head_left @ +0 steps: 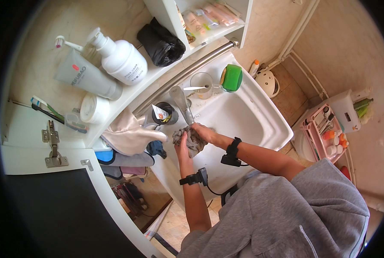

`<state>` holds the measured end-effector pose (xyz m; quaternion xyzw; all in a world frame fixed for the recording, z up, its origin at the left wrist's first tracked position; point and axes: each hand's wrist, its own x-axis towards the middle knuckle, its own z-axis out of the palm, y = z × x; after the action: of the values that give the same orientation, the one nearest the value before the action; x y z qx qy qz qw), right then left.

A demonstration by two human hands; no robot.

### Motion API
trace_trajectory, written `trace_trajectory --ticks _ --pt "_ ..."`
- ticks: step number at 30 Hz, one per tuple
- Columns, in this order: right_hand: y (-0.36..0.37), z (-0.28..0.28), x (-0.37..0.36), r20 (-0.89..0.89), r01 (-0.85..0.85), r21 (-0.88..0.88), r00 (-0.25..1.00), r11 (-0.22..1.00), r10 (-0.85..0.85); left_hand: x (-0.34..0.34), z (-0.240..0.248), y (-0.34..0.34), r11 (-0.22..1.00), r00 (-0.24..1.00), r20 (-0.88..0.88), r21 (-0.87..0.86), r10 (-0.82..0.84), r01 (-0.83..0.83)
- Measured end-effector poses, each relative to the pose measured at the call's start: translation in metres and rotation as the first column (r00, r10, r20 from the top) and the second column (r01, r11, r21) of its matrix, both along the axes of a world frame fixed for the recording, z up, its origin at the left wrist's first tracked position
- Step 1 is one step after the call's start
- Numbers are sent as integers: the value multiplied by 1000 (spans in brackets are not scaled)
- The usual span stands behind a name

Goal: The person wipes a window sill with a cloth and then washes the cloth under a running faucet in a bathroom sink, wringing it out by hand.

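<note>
Under the spout of the metal faucet [181, 102], a crumpled wet-looking grey cloth [195, 145] is bunched between my two hands, above the white sink [278, 133]. My left hand [182, 148] grips its near left side with the thumb up. From the right, my right hand [204, 133] closes over the upper part, close to the spout. Some fingers of both hands are hidden by the cloth. Whether water is running, I cannot tell. A dark cup [171, 118] holding a packet stands left of the faucet.
A clear mug [196, 92] with a white-handled item and a green block [232, 78] sit on the sink's back rim. Bottles, including a white pump bottle [125, 62], line the shelf at left. An open cabinet door [101, 189] stands left; towels [131, 159] hang beside the sink.
</note>
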<state>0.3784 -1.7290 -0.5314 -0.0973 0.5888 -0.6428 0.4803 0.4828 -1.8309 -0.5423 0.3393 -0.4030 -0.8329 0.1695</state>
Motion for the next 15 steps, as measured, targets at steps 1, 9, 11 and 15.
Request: trace_trajectory --ticks 1,9,11,15 --pt "0 5 2 1 -6 3 1000 1000 6 -3 3 2 1000 1000 1 3 6 -6" --pt "-1 14 8 -266 183 128 953 975 -144 -35 10 18 859 952 219 -506 214 -77" --pt "-2 -10 -5 -310 257 203 932 945 -187 -47 8 26 845 966 187 -532 176 -51" --pt "-2 -18 -4 -412 367 286 881 885 -232 -48 -5 20 826 971 205 -563 125 13"
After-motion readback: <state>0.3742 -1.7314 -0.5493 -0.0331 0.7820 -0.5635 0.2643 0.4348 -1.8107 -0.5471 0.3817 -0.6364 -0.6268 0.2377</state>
